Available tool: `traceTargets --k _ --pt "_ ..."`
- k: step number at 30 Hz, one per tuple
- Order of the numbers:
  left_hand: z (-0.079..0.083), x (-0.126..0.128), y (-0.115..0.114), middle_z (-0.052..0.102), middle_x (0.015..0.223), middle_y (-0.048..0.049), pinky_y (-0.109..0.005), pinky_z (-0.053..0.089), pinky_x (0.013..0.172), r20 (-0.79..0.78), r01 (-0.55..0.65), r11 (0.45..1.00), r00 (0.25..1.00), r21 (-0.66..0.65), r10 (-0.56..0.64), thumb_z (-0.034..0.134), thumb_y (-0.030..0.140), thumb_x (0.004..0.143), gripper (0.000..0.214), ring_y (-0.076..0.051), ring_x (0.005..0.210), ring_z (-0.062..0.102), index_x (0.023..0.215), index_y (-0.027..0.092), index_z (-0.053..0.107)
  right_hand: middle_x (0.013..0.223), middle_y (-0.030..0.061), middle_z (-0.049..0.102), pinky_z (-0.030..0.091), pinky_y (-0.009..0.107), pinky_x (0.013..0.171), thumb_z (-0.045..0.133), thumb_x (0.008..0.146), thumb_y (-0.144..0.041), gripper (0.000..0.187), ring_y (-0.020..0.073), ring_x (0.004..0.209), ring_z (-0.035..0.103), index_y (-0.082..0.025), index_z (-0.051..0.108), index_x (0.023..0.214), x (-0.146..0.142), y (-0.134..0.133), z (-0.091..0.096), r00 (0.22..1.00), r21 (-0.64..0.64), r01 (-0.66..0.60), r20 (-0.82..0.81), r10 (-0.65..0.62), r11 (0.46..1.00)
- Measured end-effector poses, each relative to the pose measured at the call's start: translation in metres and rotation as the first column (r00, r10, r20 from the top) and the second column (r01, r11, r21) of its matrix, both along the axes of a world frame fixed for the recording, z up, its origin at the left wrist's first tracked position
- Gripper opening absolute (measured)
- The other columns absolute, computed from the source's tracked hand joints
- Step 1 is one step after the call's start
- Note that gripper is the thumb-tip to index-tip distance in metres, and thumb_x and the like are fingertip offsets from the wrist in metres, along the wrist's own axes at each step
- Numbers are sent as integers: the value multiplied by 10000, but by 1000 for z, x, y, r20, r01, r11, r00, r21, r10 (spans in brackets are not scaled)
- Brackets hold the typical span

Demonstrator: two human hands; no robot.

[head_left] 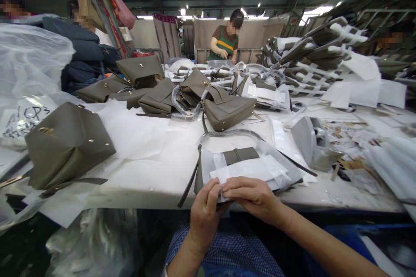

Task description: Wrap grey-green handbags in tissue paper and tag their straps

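Note:
An olive-grey handbag (242, 154) lies flat at the near table edge, largely covered by white wrapping paper (250, 171). Its strap (190, 180) hangs over the edge. My left hand (204, 213) pinches the near edge of the paper with curled fingers. My right hand (253, 195) lies just to its right, fingers pressed down on the same paper edge. The two hands touch at the fingertips.
More olive-grey handbags: one at the left (66, 145), one in the middle (227, 111), several behind. A grey tape dispenser (312, 143) stands to the right. Stacked wrapped bags (318, 47) fill the back right. A person (225, 39) works at the far end. Plastic bags (29, 60) sit left.

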State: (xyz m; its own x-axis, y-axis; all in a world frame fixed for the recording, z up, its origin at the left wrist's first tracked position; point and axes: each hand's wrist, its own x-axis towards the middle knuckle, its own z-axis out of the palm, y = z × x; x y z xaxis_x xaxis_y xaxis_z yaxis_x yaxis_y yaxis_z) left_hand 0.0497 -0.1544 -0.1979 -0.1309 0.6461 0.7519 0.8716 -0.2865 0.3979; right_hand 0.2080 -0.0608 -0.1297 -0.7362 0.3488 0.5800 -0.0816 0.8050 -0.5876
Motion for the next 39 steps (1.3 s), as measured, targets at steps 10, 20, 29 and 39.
traceTargets --k 10,20,29,39 --pt "1 -8 0 635 1325 -126 -416 496 1066 -183 163 987 970 -14 -163 506 283 989 414 -254 1314 523 1367 115 533 870 63 745 589 301 868 631 907 -182 120 174 853 709 -184 689 1013 8 -5 15 997 214 45 45 -56 976" --pt "11 -3 -2 625 1347 -92 -434 489 1068 -219 136 985 963 -101 -156 589 158 935 464 -271 1354 478 1393 149 511 995 51 772 598 310 833 566 935 -126 318 178 958 721 -206 644 1233 48 -37 -33 982 532 31 140 -124 846" --pt "18 1 -4 608 1370 -89 -431 445 1084 -302 59 989 948 -137 -98 565 206 955 430 -262 1305 530 1377 140 525 1395 93 582 380 475 1164 524 966 -132 525 238 1375 454 -200 425 1476 55 -13 -27 889 564 301 127 -440 769" --pt "23 13 -5 556 1415 -118 -482 253 1205 -459 14 991 885 -136 -76 472 135 985 455 -243 1329 509 1438 109 441 1380 84 597 401 462 1144 409 989 -84 464 201 1367 465 -196 484 1433 51 -8 -42 907 521 321 71 -415 791"
